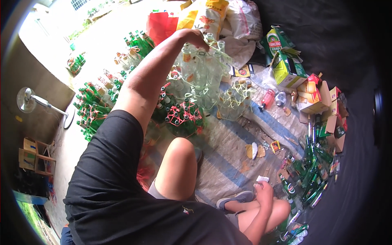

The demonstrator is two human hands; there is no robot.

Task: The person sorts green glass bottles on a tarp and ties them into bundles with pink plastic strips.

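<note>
My left hand (199,40) reaches to the top of a bundle of clear glass bottles (200,65) tied with pale string, its fingers curled down among the necks and string. Below it, another bundle of clear bottles is partly hidden. By my right knee, my right hand (264,192) has bent fingers with a white scrap (262,178) at their tips; whether they grip it is unclear. Green bottles tied with red string (183,114) stand before me, beside a smaller clear bundle (234,101) with pale string.
More tied bottles (93,107) stand at left, near a white fan (28,99). Full sacks (245,20) and a red bag (160,27) are at the top. Torn cartons (312,95) and loose green bottles (310,171) lie at right. Scraps litter the striped ground sheet (226,147).
</note>
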